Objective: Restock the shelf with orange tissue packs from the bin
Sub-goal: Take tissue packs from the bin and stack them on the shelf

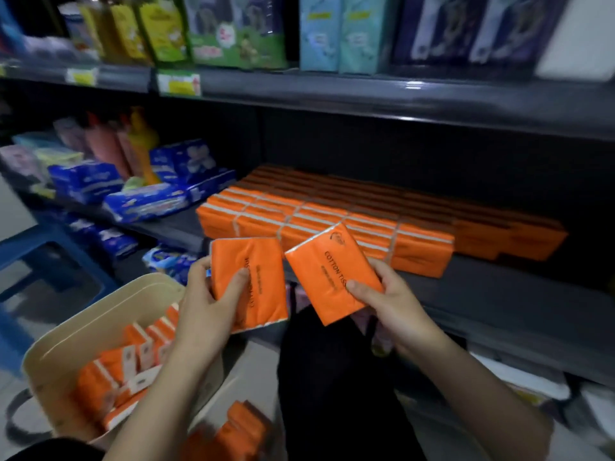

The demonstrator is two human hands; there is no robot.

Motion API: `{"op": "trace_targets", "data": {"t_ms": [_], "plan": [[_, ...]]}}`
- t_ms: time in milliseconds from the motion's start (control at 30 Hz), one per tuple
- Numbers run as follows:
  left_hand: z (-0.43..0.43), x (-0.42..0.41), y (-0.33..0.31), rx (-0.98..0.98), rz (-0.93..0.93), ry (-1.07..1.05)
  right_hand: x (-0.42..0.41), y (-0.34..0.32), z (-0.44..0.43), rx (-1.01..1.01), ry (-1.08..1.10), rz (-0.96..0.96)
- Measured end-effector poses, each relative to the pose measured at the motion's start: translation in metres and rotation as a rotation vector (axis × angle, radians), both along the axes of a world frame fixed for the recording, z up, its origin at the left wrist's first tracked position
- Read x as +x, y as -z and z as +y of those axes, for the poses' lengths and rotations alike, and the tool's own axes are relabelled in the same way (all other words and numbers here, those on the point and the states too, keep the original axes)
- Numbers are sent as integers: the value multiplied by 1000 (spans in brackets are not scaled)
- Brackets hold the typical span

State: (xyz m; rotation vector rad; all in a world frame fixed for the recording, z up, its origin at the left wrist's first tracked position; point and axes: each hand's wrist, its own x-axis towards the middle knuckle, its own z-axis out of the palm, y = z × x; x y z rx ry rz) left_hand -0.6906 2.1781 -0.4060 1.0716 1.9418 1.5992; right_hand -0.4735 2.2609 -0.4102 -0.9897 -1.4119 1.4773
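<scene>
Nearest the person, the beige bin [100, 321] is sitting low on the left, holding a jumble of orange tissue packs [109, 371], and a few loose packs [239, 424] are lying just beside it. Above the bin, the left hand [203, 304] is gripping the left pack [266, 277], thumb lying across its face and fingers curling behind. The right hand [392, 304] is pinching the right pack [319, 277] by its lower corner only, thumb on top. Both packs are hovering near each other at the front lip of the shelf [499, 287], not yet set down.

That corner pinch is looking like the weak point: the slick wrapper could be slipping free and dropping the pack below the shelf. Bringing two packs in together is also risking a knock between them, or a shove against the stocked rows [326, 221] just behind, skewing their front line. Further left, blue packs [143, 201] are crowding the rows' edge, so a pack pushed that way could be getting mixed in.
</scene>
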Motion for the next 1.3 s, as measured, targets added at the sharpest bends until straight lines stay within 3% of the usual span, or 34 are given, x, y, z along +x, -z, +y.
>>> {"op": "trace_targets", "data": {"t_ms": [167,333,667,1000,1133,1300], "plan": [[27,42,3,-63,149,131,82,6,17,285,205,-325],[52,62,5,-40,215,204,135,13,37,356,299,-541],[83,66,3,-61,277,238,136,31,97,467,212,-986],[96,66,5,-92,118,282,118,61,137,737,355,-1186],[101,71,4,-106,57,285,115,64,136,752,431,-1205],[102,83,-1,-75,-19,298,119,57,134,686,343,-1249]]}}
